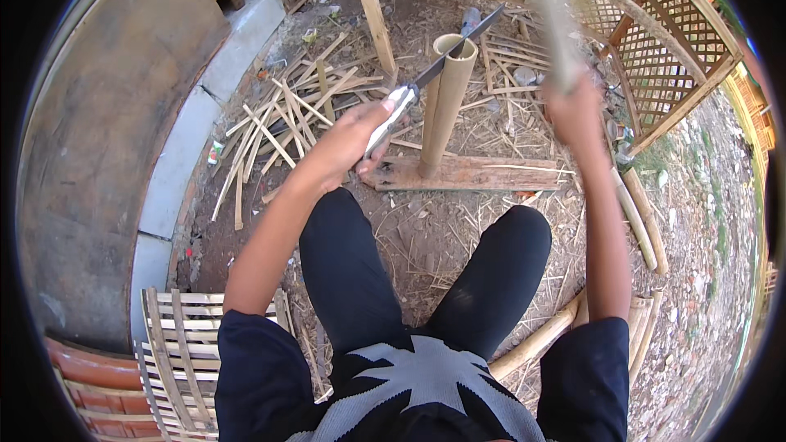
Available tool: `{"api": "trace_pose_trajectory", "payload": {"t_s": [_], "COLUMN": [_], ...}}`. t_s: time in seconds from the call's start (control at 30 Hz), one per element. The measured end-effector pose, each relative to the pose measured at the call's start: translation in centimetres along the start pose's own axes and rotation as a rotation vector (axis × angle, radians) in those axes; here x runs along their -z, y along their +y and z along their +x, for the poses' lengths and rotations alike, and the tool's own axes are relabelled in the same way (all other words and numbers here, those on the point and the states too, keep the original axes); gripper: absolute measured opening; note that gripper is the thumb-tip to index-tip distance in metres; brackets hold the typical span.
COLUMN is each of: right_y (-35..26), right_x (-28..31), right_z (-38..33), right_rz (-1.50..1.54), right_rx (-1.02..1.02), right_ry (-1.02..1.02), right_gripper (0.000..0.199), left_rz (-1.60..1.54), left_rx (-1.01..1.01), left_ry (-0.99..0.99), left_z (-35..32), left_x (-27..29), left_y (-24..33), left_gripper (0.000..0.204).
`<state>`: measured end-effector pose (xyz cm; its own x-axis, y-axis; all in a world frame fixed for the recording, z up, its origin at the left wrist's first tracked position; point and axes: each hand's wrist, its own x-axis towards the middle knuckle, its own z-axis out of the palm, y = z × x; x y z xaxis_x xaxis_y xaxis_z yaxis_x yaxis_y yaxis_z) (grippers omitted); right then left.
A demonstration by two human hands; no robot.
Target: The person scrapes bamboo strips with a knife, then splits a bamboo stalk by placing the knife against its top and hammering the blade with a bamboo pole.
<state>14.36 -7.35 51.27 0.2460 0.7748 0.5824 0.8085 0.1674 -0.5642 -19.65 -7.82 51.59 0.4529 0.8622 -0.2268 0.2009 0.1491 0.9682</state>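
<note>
My left hand point(354, 141) is closed round the white-wrapped handle of a long knife point(429, 73). The dark blade lies across the open top of an upright bamboo tube point(447, 115), its tip reaching past the far side. A lengthwise line runs down the tube; I cannot tell whether it is a split. The tube's foot rests on a flat wooden plank point(499, 173) on the ground. On the right, my right hand point(573, 110) grips a pale stick point(550, 20), raised and smeared by motion, apart from the knife.
Loose bamboo strips point(282, 119) litter the ground beyond my left hand. A wooden post point(372, 12) stands behind them. Lattice panels point(671, 29) lean at the far right, and bamboo poles point(643, 217) lie below. A slatted bamboo piece point(182, 360) is at lower left.
</note>
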Motion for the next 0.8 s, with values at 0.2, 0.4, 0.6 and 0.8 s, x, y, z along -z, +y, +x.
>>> {"api": "trace_pose_trajectory", "payload": {"t_s": [0.2,0.4,0.6,0.8], "right_y": [4.4,-3.8,-0.9,7.0], "right_x": [-0.1,6.5,1.5,-1.9], "right_z": [-4.0,1.7,-2.0,-5.0], "right_rz": [-0.175,0.090,0.407,-0.113], "right_rx": [0.052,-0.030,-0.079,-0.163], "right_ry": [-0.321,0.011,0.244,-0.338], "right_gripper": [0.047,0.039,0.027,0.042], "left_rz": [0.042,-0.009,0.028,0.071], "left_rx": [0.049,0.064,0.060,0.066], "left_ry": [0.031,0.009,0.039,0.079], "left_z": [-1.5,-1.3,-0.9,-0.4], "left_x": [-1.9,-2.6,-2.5,-1.9], "left_y": [-2.7,-3.9,-5.1,-3.7], "left_gripper": [0.047,0.049,0.049,0.047]}}
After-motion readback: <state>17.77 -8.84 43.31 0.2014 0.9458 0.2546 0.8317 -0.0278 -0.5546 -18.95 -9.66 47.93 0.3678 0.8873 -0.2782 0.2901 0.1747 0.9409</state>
